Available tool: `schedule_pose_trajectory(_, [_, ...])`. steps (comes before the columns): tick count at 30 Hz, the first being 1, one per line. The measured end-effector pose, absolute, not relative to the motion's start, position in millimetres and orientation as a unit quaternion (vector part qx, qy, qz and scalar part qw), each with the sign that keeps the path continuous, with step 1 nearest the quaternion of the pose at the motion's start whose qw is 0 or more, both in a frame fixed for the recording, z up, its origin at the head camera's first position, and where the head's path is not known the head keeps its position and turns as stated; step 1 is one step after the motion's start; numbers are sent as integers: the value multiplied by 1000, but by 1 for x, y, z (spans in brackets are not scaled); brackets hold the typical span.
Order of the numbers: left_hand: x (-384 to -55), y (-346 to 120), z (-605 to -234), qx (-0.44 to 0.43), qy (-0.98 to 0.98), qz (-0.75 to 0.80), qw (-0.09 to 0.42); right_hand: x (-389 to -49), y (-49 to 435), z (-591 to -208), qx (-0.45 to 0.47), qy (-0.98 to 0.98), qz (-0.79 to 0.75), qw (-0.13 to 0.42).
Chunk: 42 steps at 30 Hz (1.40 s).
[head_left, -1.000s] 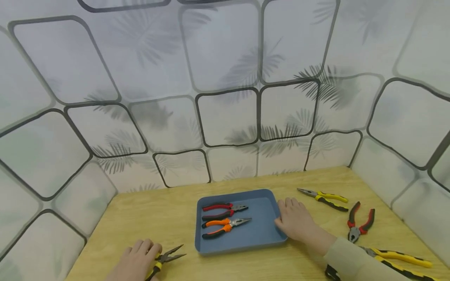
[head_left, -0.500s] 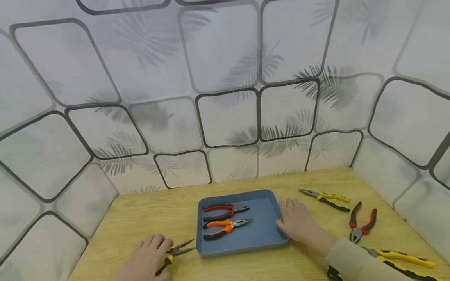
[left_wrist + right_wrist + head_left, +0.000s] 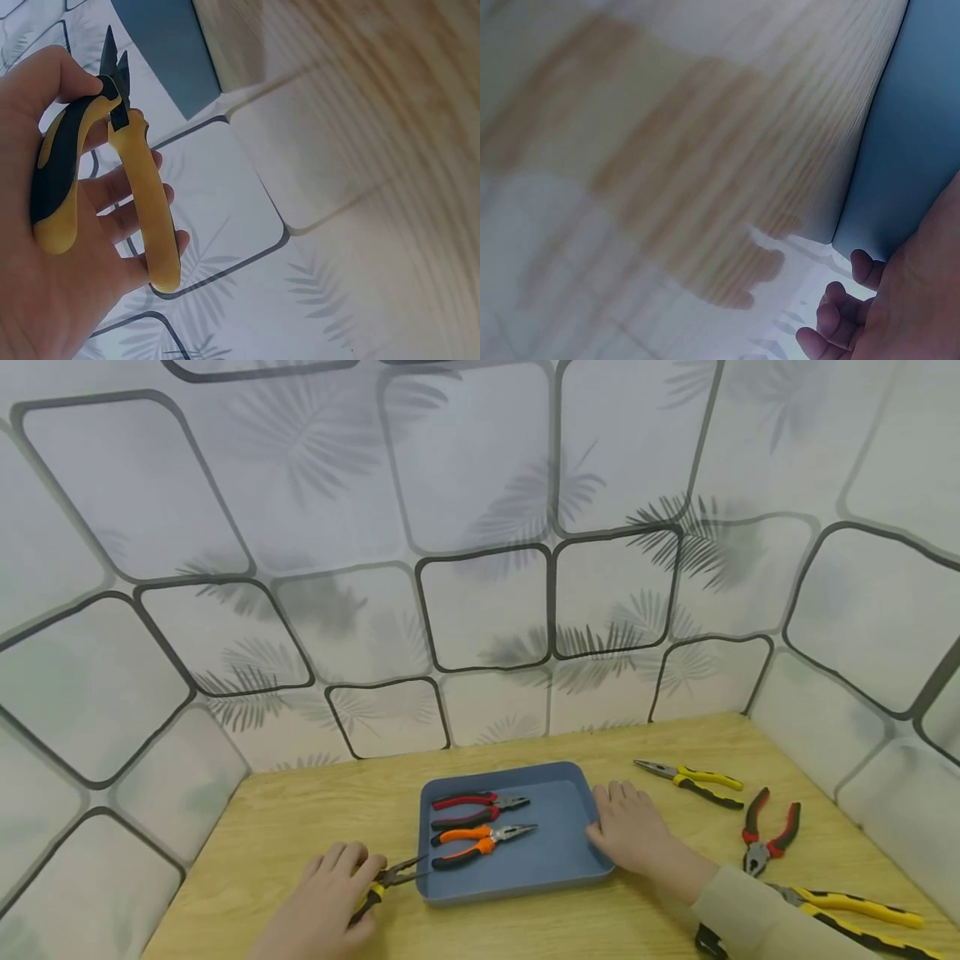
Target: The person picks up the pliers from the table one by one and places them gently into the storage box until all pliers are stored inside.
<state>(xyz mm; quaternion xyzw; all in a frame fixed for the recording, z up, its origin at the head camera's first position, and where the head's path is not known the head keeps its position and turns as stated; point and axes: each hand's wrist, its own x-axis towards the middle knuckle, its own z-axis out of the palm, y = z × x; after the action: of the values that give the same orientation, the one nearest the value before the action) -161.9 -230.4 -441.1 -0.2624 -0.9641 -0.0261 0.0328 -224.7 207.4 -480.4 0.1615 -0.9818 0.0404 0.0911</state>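
Note:
In the head view my left hand point(image 3: 324, 897) grips yellow-and-black long-nose pliers point(image 3: 389, 874). Their parted tips overlap the left rim of the blue tray point(image 3: 562, 853). In the left wrist view, thumb and fingers wrap the spread handles of these pliers point(image 3: 153, 217). My right hand point(image 3: 632, 828) holds the tray's right edge, thumb at the rim. Its fingers point(image 3: 838, 321) show curled beside the tray wall in the right wrist view. Inside the tray, red-and-black pliers point(image 3: 491, 814) lie above orange-and-black long-nose pliers point(image 3: 483, 836), noses to the right.
On the wooden table point(image 3: 315, 810), to the right, lie yellow-and-black long-nose pliers point(image 3: 688, 777), red-and-black pliers point(image 3: 757, 857) and larger yellow-handled pliers point(image 3: 847, 906). A black handle point(image 3: 708, 941) shows partly under the right sleeve point(image 3: 750, 914). Patterned walls point(image 3: 487, 610) enclose the table.
My left hand has moved right and slightly away from me, bringing the pliers from short of the tray to its left rim. The right hand stays at the tray's right edge.

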Motion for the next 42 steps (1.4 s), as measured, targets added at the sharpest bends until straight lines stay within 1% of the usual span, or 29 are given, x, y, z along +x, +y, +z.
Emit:
schedule_pose_trajectory(4, [-164, -225, -438, -269, -961, -19, 54, -225, 208, -479, 161, -982, 37, 89])
schedule_pose_trajectory(13, [-167, -217, -435, -294, -953, -7, 77, -224, 208, -479, 166, -981, 38, 92])
schedule_pose_trajectory(20, [-172, -208, -437, -318, -941, -1, 116, -225, 208, -480, 167, -981, 42, 93])
schedule_pose_trajectory(26, [-175, -198, -432, -327, -939, -6, 105, -225, 209, -481, 168, -981, 40, 93])
schedule_pose_trajectory(36, [-184, -184, -436, -339, -936, -6, 95, -224, 208, -479, 162, -982, 42, 87])
schedule_pose_trajectory(42, [-187, -177, -434, -350, -933, -3, 78, -224, 208, -478, 161, -983, 42, 83])
